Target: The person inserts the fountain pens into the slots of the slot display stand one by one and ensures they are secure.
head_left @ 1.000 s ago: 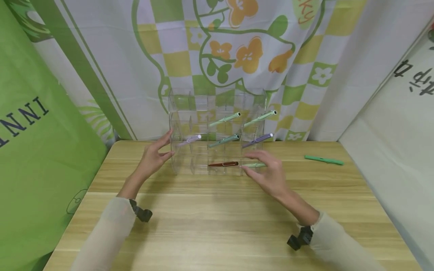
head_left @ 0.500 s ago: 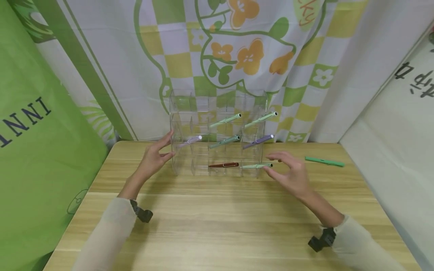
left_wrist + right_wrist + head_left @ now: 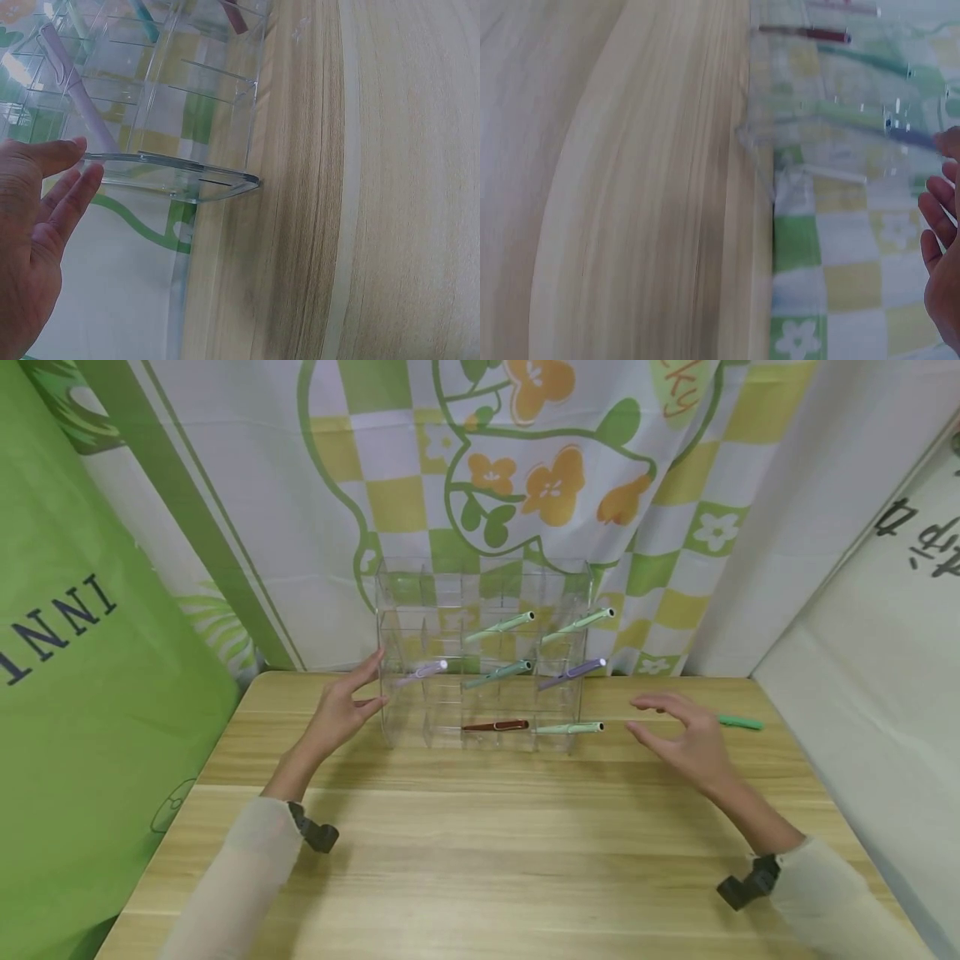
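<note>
My left hand [image 3: 339, 706] holds the left side panel of a clear acrylic pen rack [image 3: 172, 163], thumb on one face and fingers on the other in the left wrist view. To the right of the rack, my right hand [image 3: 686, 743] is held with thumb and fingers apart, nothing between them. Behind it lies a green pen [image 3: 741, 722], partly hidden by the hand. The rack's bottom row bears a brown pen [image 3: 495, 726] and a pale green pen [image 3: 568, 727]. Above them are a lilac pen [image 3: 420, 673], a teal pen [image 3: 497, 674] and a purple pen [image 3: 572, 674].
Two more pale green pens, a middle one [image 3: 501, 626] and a right one [image 3: 579, 625], slant out of a higher row. The rack stands at the back of the wooden table [image 3: 480, 852], against a patterned curtain [image 3: 405, 502].
My right hand has let go of the pale green pen in the bottom row and moved right, now overlapping the green pen on the table. The left hand stays at the rack.
</note>
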A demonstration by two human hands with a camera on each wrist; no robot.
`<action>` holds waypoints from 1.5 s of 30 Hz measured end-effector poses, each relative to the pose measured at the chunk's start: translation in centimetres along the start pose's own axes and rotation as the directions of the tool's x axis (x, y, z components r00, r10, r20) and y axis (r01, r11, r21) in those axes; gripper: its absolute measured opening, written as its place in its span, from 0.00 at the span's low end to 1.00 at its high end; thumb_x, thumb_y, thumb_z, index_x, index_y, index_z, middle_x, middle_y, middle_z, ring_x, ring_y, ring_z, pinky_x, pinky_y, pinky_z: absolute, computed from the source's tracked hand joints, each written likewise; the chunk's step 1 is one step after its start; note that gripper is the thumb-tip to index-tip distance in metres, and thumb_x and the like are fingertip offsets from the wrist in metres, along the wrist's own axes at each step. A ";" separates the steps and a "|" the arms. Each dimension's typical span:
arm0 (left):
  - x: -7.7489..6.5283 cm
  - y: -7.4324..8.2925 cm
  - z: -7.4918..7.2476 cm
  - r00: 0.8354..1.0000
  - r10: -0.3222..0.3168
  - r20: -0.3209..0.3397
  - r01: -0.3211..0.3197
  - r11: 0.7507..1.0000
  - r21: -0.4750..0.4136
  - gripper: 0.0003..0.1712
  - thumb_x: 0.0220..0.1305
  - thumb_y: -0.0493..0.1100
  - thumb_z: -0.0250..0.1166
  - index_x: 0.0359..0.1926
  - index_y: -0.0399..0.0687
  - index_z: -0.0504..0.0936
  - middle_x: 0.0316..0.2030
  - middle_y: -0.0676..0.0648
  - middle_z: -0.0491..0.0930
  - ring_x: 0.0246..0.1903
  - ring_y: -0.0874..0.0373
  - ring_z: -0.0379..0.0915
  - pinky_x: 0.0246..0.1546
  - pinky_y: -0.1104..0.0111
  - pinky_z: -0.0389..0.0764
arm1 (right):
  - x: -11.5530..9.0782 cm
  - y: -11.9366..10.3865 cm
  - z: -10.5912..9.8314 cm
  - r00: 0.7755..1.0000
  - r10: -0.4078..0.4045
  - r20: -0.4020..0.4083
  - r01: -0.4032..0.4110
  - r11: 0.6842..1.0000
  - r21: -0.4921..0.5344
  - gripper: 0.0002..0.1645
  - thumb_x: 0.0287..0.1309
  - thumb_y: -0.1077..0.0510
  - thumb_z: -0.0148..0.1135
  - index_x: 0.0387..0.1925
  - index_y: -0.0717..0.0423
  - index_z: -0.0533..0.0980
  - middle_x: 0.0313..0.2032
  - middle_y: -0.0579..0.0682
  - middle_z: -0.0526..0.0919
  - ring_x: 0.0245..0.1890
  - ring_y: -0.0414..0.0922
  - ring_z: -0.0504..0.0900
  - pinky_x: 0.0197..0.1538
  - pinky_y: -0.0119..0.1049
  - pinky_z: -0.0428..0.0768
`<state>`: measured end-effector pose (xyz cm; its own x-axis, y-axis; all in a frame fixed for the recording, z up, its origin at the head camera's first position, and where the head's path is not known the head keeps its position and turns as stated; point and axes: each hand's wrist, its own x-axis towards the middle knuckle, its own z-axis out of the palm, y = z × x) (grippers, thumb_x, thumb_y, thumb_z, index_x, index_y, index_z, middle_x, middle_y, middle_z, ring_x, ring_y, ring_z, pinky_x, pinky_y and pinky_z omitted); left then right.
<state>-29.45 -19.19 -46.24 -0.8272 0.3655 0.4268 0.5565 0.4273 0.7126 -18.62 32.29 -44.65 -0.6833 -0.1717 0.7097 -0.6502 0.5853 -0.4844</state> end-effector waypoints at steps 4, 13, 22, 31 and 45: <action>0.0 0.0 0.0 1.000 -0.007 -0.002 0.007 1.000 -0.008 0.48 0.62 0.22 0.72 0.80 0.45 0.66 0.78 0.40 0.64 0.67 0.34 0.75 0.51 0.60 0.90 | -0.3 1.3 -1.0 0.999 0.007 0.031 -0.007 1.000 -0.009 0.29 0.36 0.78 0.82 0.45 0.63 0.88 0.45 0.60 0.91 0.53 0.27 0.82 0.57 0.15 0.78; -0.1 0.1 -0.1 1.000 -0.003 0.002 0.003 1.000 0.001 0.48 0.62 0.22 0.72 0.80 0.45 0.65 0.78 0.40 0.64 0.67 0.34 0.75 0.52 0.60 0.90 | -1.1 4.2 -2.9 0.994 -0.020 0.105 0.022 1.000 -0.012 0.29 0.32 0.77 0.83 0.44 0.65 0.88 0.43 0.61 0.91 0.52 0.26 0.82 0.59 0.15 0.79; 0.0 -0.2 0.0 1.000 0.018 -0.002 -0.018 1.000 -0.005 0.48 0.62 0.21 0.72 0.80 0.43 0.66 0.77 0.38 0.65 0.66 0.33 0.75 0.51 0.57 0.91 | -1.8 7.4 -5.0 0.990 -0.041 0.137 0.046 0.998 -0.038 0.32 0.25 0.80 0.83 0.42 0.65 0.88 0.40 0.62 0.90 0.52 0.22 0.81 0.61 0.12 0.76; 0.0 -0.2 -0.1 1.000 0.018 0.003 -0.018 1.000 -0.008 0.48 0.61 0.21 0.72 0.80 0.43 0.65 0.77 0.38 0.65 0.66 0.33 0.75 0.51 0.57 0.91 | -2.8 9.2 -6.8 0.975 0.135 0.177 -0.113 0.986 -0.126 0.26 0.35 0.75 0.84 0.42 0.61 0.89 0.42 0.61 0.90 0.49 0.20 0.79 0.58 0.08 0.71; 0.0 -0.1 -0.1 1.000 0.010 0.012 -0.010 1.000 -0.010 0.48 0.62 0.22 0.72 0.80 0.43 0.64 0.77 0.37 0.64 0.67 0.32 0.74 0.51 0.55 0.91 | -4.0 13.1 -10.0 0.934 0.293 0.202 -0.239 0.937 -0.256 0.22 0.45 0.64 0.86 0.45 0.54 0.90 0.46 0.52 0.91 0.48 0.13 0.72 0.50 0.07 0.68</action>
<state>-29.49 -19.26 -46.25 -0.8206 0.3795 0.4273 0.5638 0.4152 0.7139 -21.09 48.57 -48.66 -0.8963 -0.1485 0.4178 -0.3608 0.7920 -0.4926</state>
